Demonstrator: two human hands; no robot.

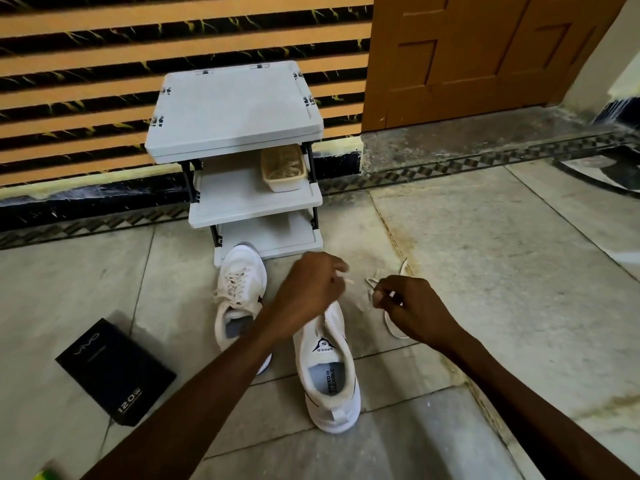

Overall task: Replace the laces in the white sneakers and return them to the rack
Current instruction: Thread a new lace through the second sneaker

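Head view: left hand (308, 285) and right hand (414, 306) pinch lace (388, 325) above sneaker (329, 372).

This looks like the entrance hall of a home: a panelled wooden door (467, 57) stands beside a wall (86, 64) of orange and dark marbled stripes. The floor (485, 254) is laid with large pale stone tiles edged by a dark patterned border (450, 164). A small white three-tier shoe rack (235, 109) stands against that wall with a beige basket (283, 168) on its middle shelf, and a white sneaker (239, 296) rests on the tiles just in front of it, near a black retail box (116, 372).
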